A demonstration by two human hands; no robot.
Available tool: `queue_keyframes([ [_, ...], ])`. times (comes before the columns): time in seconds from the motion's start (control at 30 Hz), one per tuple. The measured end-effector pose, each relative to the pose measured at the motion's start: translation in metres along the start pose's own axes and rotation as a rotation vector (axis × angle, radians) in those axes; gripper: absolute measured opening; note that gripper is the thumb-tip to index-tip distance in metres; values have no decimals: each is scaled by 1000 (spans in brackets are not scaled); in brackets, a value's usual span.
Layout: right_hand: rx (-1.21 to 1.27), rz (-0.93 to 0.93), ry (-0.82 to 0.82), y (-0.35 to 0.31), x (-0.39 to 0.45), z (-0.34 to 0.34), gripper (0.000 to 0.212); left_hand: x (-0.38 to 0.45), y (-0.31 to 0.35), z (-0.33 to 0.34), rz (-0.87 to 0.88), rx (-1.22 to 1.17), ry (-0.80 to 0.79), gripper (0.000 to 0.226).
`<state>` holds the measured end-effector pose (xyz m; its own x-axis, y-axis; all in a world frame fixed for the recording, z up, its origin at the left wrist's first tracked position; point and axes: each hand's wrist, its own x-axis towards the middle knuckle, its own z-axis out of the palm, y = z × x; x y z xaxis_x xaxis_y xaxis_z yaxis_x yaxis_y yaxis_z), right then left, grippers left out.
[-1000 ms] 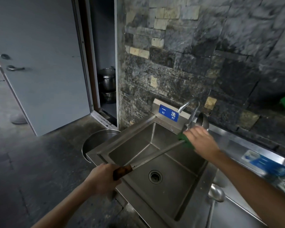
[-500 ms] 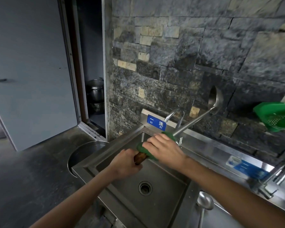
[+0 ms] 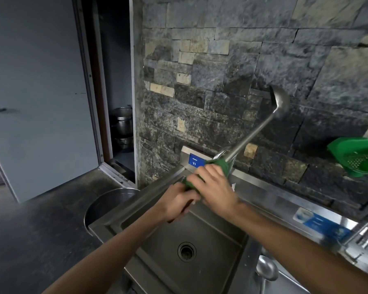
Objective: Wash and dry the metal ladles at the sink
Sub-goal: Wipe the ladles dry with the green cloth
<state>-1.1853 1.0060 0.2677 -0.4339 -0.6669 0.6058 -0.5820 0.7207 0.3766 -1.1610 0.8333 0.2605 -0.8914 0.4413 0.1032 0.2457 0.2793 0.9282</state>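
The left hand [image 3: 174,203] is clenched around the lower end of a long metal ladle [image 3: 251,137], gripping its handle above the steel sink [image 3: 210,242]. Touching it, just up the shaft, the right hand [image 3: 216,188] presses a green cloth [image 3: 219,166] around the ladle's stem, fingers curled over the fabric so the cloth wraps the metal. From the two hands the shaft rises up and to the right, ending in the bowl, which is held against the dark stone wall [image 3: 221,92] well above them. Directly below the hands lies the sink basin with its round drain [image 3: 186,251]. Behind the right hand a faucet [image 3: 220,153] and a blue sign [image 3: 194,162] are partly covered. Below the right forearm a second ladle [image 3: 266,270] lies in the neighbouring basin. Far to the right of the hands sits a green colander [image 3: 357,155]; to the left, a grey door [image 3: 36,92].
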Motion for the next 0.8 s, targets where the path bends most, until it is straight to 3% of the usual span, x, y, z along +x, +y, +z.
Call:
queue_keyframes([
  [0.1, -16, -53, -32, 16, 3, -5, 22, 11, -7, 0, -133, -437, -78, 79],
  [0.17, -38, -72, -64, 26, 2, -10, 23, 35, -8, -10, -233, -436, -107, 100],
  [0.27, -36, -148, -97, 30, 0, -13, 28, 76, 30, -26, -246, -223, 76, 77],
  [0.3, -35, -172, -88, 30, -1, -13, 28, 88, 48, -29, -233, -199, 67, 70],
  [0.4, -28, -213, -104, 25, 0, -13, 23, 119, 93, -19, -218, -186, -154, 53],
  [0.5, -1, -245, -138, 14, -2, -13, 17, 139, 98, 0, -186, -355, -124, 24],
  [0.67, 5, -182, -142, 5, -10, -18, 16, 162, 96, 13, -125, -393, 91, 33],
  [0.8, 21, -290, -211, -10, -29, -15, 17, 167, 109, 3, -77, -450, 144, 36],
])
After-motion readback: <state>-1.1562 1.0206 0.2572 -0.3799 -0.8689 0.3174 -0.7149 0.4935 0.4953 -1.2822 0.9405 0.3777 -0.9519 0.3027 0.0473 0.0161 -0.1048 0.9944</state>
